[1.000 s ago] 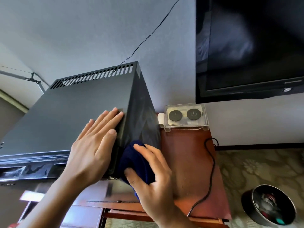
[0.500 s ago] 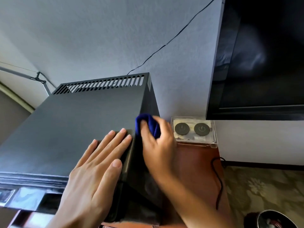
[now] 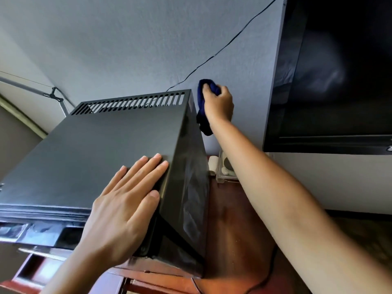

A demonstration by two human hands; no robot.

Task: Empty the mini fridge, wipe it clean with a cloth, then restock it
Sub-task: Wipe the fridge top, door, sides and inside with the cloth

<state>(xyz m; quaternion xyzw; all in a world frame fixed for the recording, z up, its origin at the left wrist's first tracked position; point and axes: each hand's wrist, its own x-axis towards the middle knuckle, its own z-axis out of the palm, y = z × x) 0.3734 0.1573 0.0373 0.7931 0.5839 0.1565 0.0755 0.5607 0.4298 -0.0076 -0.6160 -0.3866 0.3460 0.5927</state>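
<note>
The black mini fridge (image 3: 101, 149) stands on a reddish wooden table (image 3: 231, 230), seen from above with its vent slots at the back. My left hand (image 3: 127, 200) lies flat on the fridge top near its right front corner, fingers together, holding nothing. My right hand (image 3: 218, 102) is stretched far back beside the fridge's upper rear right corner and grips a dark blue cloth (image 3: 202, 115), which hangs against the fridge's right side. That side panel shows smeared streaks.
A large dark TV (image 3: 331, 71) hangs on the wall at the right. A clear plastic box (image 3: 224, 168) sits on the table behind my right forearm. A thin black cable (image 3: 229, 41) runs up the wall. A black cord (image 3: 271, 270) lies on the table's right part.
My right hand with the blue cloth has swept from the fridge's lower front right side up and back to its rear top corner. My left hand stays flat on top.
</note>
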